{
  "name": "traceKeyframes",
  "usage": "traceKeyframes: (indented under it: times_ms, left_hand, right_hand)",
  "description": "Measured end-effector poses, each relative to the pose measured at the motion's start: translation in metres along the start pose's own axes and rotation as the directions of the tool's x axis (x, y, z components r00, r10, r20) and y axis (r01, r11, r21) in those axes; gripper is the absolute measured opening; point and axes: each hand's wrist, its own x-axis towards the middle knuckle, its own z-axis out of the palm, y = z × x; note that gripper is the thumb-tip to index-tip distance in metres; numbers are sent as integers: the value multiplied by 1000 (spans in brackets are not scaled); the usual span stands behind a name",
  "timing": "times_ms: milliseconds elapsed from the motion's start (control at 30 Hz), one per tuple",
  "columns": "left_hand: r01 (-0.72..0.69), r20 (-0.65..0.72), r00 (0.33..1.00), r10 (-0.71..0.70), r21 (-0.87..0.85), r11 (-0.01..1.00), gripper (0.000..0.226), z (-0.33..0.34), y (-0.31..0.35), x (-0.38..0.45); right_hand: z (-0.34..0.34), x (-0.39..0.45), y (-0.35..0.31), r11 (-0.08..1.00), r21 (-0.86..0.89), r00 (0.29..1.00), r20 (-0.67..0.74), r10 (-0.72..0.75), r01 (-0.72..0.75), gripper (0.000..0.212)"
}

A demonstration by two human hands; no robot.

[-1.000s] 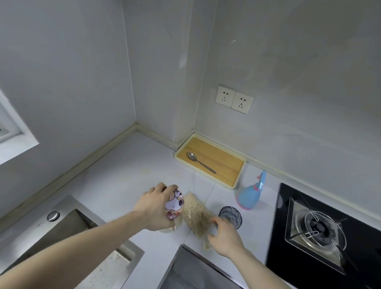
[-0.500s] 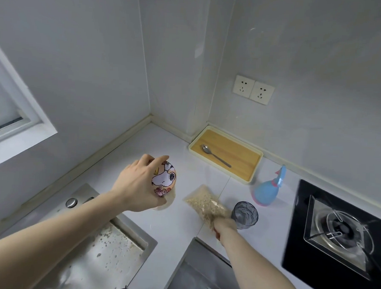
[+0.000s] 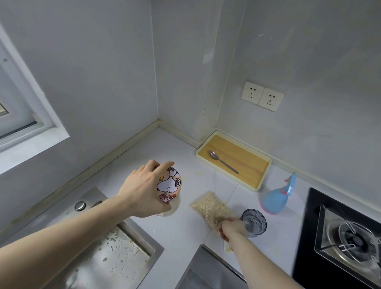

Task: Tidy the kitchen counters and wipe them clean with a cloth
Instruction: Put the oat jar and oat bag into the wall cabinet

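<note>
My left hand (image 3: 143, 191) grips a cup with a cartoon dog print (image 3: 171, 185) from above, held over the white counter (image 3: 205, 180) beside the sink. My right hand (image 3: 232, 231) pinches the near end of a clear bag of oats (image 3: 210, 207), which lies on the counter just left of a dark ribbed glass (image 3: 254, 222). No cloth is in view.
A wooden tray with a pale rim (image 3: 259, 182) sits in the back corner and holds a spoon (image 3: 223, 161). A blue spray bottle (image 3: 276, 198) stands right of it. A steel sink (image 3: 104, 261) is at the front left, a black gas hob (image 3: 345, 241) at the right.
My left hand lifted the printed cup off the counter and carried it left. My right hand shifted its hold to the near end of the oat bag. The view tilted up.
</note>
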Motion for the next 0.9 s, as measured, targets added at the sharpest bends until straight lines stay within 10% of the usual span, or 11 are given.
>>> traceKeyframes:
  times_ms: [600,900]
  left_hand:
    - [-31,-62,998,28,-50,998,111,-48,6,-6]
    - [-99,-146,986,85,-87,991,99,-102,21,-11]
  right_hand:
    - [-42,-80,-87,671,-513,822,134,-554,536,19]
    - [-93,-153,-158,353,-611,553,172,-815,709,19]
